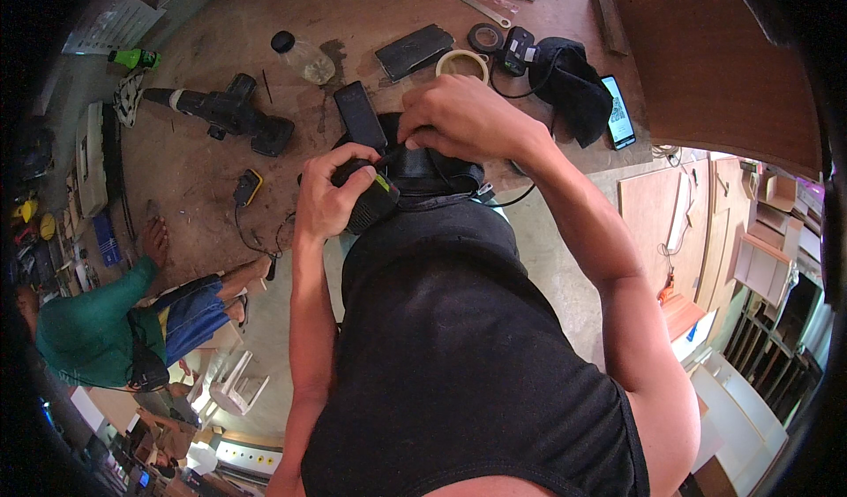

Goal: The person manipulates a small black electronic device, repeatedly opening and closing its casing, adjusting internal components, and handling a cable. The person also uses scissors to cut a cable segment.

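My left hand [331, 193] is closed around a black block with a bright green strip [379, 206], held close against my body at the table's edge. My right hand [463, 118] is bent down with thumb and fingers pinched together. What sits between its fingertips is too small and dark to make out. Below the right hand, a black bag or pouch [430, 172] rests against my waist, with a thin black cable [520, 199] looping out to the right. A dark flat rectangular slab, perhaps a phone [359, 113], lies just beyond my left fingers.
On the wooden table [198, 56] are a cordless drill [229, 113], a clear bottle [309, 60], a black flat pad [415, 52], a cream tape roll [438, 69], black cloth [573, 91] and a lit smartphone [619, 113]. A person in green [97, 329] is at the left side.
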`<state>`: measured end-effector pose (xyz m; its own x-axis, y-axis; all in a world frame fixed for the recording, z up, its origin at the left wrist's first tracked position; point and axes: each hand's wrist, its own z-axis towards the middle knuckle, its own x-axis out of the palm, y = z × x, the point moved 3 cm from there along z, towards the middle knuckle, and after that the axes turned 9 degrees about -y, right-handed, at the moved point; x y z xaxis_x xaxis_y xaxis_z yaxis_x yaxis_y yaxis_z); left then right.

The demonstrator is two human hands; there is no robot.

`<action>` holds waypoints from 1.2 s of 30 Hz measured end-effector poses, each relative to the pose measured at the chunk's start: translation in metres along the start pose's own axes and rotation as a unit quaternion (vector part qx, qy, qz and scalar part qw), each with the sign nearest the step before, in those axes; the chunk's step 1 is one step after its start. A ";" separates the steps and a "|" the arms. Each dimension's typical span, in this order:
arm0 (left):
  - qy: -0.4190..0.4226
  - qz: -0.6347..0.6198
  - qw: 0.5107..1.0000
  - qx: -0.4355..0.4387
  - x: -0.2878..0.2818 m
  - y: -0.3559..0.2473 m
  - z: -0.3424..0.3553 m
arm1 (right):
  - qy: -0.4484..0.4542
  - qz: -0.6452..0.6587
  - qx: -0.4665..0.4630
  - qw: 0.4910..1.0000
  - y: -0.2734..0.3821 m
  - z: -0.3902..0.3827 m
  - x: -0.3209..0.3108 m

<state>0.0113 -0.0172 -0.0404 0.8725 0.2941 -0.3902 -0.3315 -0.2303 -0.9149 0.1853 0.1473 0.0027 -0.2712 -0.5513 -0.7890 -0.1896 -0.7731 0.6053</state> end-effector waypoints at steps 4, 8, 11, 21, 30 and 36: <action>-0.012 -0.043 0.999 0.003 0.003 -0.007 0.000 | 0.003 0.015 -0.013 1.000 0.004 0.002 0.007; -0.014 -0.030 0.999 0.010 0.003 -0.008 0.002 | 0.013 -0.011 0.001 1.000 0.016 0.007 0.005; -0.025 -0.029 0.999 0.027 0.000 -0.014 0.003 | 0.013 -0.019 0.009 1.000 0.018 0.009 0.004; -0.048 -0.030 0.996 0.064 -0.004 -0.011 0.003 | -0.001 -0.015 0.009 1.000 0.023 0.011 0.000; -0.049 -0.009 0.995 0.083 -0.006 -0.013 0.003 | 0.004 -0.006 0.020 1.000 0.023 0.014 0.002; -0.059 0.051 0.993 0.085 0.002 -0.020 0.002 | -0.002 -0.025 0.013 1.000 0.020 0.013 0.009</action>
<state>0.0184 -0.0104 -0.0233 0.7863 0.3871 -0.4815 -0.4802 -0.1073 -0.8705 0.1667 0.1312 0.0090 -0.2645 -0.5113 -0.8177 -0.2275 -0.7909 0.5681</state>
